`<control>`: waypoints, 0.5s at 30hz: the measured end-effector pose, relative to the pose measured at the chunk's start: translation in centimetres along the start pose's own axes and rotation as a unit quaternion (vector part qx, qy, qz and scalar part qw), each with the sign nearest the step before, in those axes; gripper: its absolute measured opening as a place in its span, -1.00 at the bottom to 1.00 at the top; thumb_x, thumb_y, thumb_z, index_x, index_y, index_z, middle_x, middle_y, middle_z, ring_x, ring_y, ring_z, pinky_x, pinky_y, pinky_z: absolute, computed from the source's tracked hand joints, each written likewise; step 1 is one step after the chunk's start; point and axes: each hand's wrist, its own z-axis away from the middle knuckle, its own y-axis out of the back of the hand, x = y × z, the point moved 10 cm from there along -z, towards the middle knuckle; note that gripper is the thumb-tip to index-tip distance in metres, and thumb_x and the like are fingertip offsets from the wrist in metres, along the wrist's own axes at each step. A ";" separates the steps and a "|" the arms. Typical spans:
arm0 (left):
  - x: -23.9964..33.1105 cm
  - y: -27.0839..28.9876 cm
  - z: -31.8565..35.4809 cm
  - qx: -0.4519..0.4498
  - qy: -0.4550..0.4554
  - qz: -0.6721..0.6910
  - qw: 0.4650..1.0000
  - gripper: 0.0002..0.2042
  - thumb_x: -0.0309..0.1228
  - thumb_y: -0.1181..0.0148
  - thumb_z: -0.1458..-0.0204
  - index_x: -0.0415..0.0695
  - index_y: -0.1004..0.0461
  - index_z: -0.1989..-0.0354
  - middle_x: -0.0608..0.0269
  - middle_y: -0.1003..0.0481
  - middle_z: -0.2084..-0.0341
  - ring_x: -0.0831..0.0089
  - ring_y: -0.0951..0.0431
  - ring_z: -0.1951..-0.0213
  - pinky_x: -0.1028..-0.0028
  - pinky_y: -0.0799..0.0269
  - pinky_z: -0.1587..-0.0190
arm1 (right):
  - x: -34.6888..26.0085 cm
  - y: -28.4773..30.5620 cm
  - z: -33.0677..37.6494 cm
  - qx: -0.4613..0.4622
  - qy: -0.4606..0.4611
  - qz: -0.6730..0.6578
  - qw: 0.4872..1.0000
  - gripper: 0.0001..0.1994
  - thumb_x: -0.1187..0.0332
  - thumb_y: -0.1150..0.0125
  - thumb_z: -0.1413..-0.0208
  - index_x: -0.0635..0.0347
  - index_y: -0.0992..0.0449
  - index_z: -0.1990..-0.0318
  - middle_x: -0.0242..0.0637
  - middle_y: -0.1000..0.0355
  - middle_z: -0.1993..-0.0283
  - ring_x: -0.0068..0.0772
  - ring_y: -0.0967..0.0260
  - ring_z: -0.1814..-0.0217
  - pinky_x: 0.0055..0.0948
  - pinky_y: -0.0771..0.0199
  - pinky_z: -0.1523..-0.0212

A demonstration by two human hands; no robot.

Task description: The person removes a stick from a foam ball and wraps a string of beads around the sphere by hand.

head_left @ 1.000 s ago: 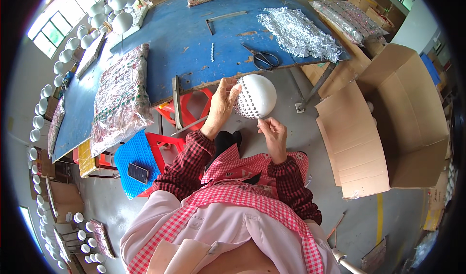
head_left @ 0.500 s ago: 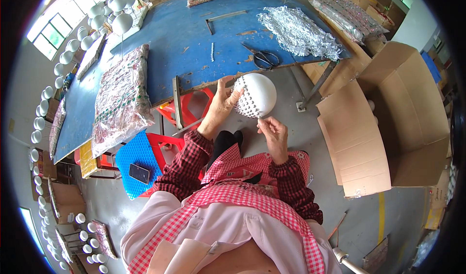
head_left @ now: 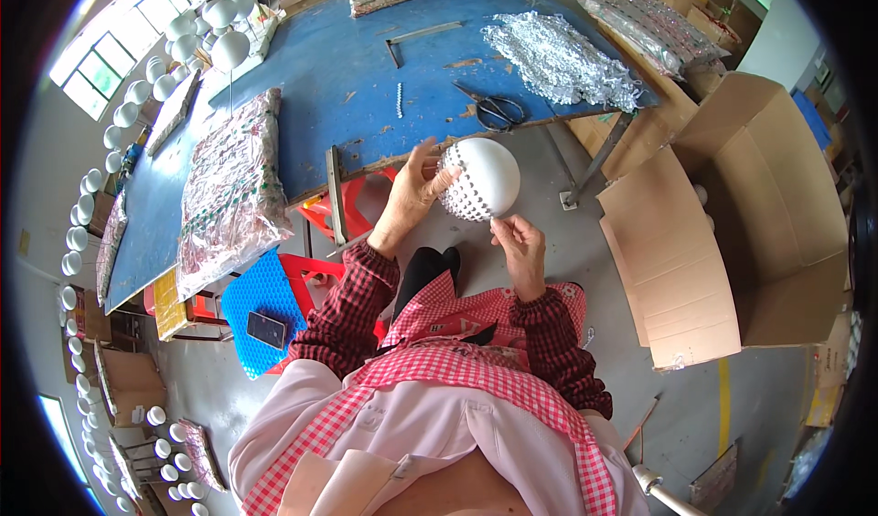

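A white ball (head_left: 495, 174) is held up in front of me, just off the near edge of the table. Rows of small dark-looking beads (head_left: 466, 194) cover its left side, while the right side is smooth and bare. My left hand (head_left: 412, 196) grips the ball from the left, fingers spread over the beaded part and thumb across its front. At the ball's lower edge, where the beading ends, my right hand (head_left: 521, 253) pinches thumb and forefinger together. What lies in that pinch is too small to make out.
On the blue table (head_left: 366, 105) lie scissors (head_left: 498, 111), a short bead strip (head_left: 400, 100), a heap of silvery-white strands (head_left: 562, 62) and a plastic-wrapped pack (head_left: 233, 182). An open carton (head_left: 677, 260) stands at right. A phone (head_left: 266, 329) rests on a blue-covered stool (head_left: 242, 301).
My right hand has risen very slightly along the ball's lower edge. The left hand keeps its grip, and the ball has barely moved. The whole view has shifted a little.
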 end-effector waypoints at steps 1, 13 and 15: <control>-0.1 0.0 -0.1 -0.001 -0.001 0.000 1.000 -0.30 -0.06 -0.27 0.14 -0.22 -0.17 -0.10 -0.08 -0.39 0.14 0.27 -0.45 0.13 0.37 -0.36 0.09 | 0.1 0.1 -0.1 -0.001 0.000 0.003 1.000 -0.73 0.31 -0.15 -0.07 0.33 -0.37 0.56 -0.43 -0.32 0.61 -0.69 -0.21 0.54 -0.66 -0.21 0.50; 1.0 -0.9 0.2 -0.019 0.017 0.022 0.999 -0.21 -0.05 -0.25 0.11 -0.27 -0.04 -0.20 0.15 -0.38 0.27 0.45 -0.38 0.24 0.51 -0.34 0.21 | 0.1 0.5 -0.3 -0.001 0.004 -0.030 1.000 -0.72 0.32 -0.14 -0.08 0.31 -0.35 0.57 -0.46 -0.29 0.61 -0.70 -0.18 0.54 -0.65 -0.19 0.50; 1.0 -0.8 0.1 -0.020 0.028 0.026 0.999 -0.32 -0.09 -0.20 0.04 -0.27 -0.11 -0.14 0.18 -0.39 0.30 0.54 -0.35 0.31 0.57 -0.30 0.31 | 0.4 0.5 -0.4 -0.006 0.002 -0.024 1.000 -0.73 0.31 -0.14 -0.08 0.31 -0.36 0.56 -0.46 -0.29 0.60 -0.70 -0.18 0.54 -0.66 -0.20 0.49</control>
